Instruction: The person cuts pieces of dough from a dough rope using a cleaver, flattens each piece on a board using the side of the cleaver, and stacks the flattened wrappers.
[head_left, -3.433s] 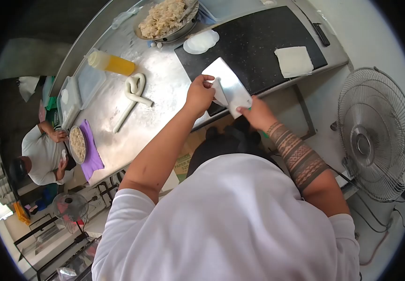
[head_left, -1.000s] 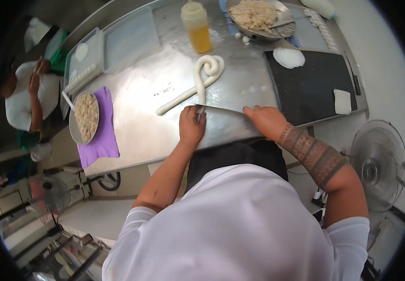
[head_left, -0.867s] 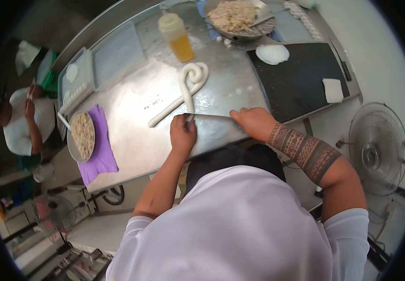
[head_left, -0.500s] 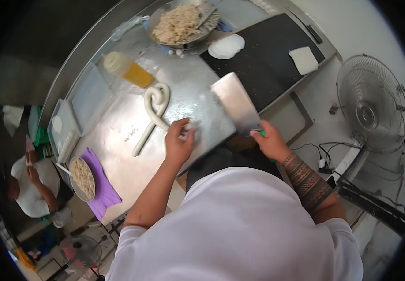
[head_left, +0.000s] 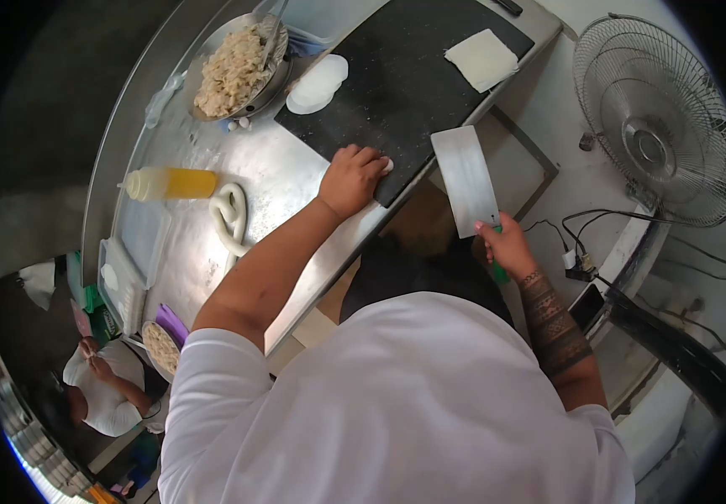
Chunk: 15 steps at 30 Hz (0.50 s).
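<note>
My right hand (head_left: 507,248) grips a cleaver (head_left: 466,181) by its green handle, the broad blade held up past the table's front edge. At the near corner of the black board (head_left: 397,92), my left hand (head_left: 350,182) has its fingers curled on a small piece of white dough (head_left: 388,165). Left of that hand, a looped dough rope (head_left: 228,210) lies on the metal table (head_left: 283,172), its lower end hidden behind my forearm. Thin round dough wrappers (head_left: 318,84) overlap on the board's left side.
A folded white cloth (head_left: 481,60) rests on the board. Beyond are a bowl of filling (head_left: 241,71) and a bottle of yellow oil (head_left: 171,183). A fan (head_left: 653,126) stands at right. Another person (head_left: 111,386) works at lower left, near a second bowl (head_left: 161,346).
My left hand has moved from beside the dough rope to the board's near corner with a small dough piece. The cleaver has swung upright, farther from the board. The view has shifted.
</note>
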Each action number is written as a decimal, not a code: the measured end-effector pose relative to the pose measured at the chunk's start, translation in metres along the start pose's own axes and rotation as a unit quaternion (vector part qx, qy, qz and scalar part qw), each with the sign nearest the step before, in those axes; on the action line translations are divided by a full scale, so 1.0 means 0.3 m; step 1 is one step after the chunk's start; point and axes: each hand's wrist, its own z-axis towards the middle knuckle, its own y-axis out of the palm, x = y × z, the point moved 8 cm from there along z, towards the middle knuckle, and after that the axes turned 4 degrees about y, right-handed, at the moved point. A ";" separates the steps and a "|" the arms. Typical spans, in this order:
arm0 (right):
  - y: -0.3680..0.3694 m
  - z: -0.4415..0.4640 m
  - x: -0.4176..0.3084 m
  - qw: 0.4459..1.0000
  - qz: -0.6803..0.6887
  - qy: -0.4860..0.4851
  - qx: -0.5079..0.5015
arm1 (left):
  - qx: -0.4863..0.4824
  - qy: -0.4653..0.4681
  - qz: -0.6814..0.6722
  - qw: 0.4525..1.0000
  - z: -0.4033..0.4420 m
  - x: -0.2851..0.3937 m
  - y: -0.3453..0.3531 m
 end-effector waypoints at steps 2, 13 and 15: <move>-0.056 0.002 -0.073 0.999 -0.037 -0.007 -0.004 | -0.024 0.022 0.030 0.999 0.050 0.033 -0.056; -0.353 0.199 -0.906 0.945 0.105 -0.296 0.089 | -0.120 -0.084 0.068 0.987 0.299 0.096 0.189; -0.313 0.385 -0.746 0.963 0.112 -0.227 0.096 | -0.131 -0.058 0.061 0.988 0.308 0.108 0.206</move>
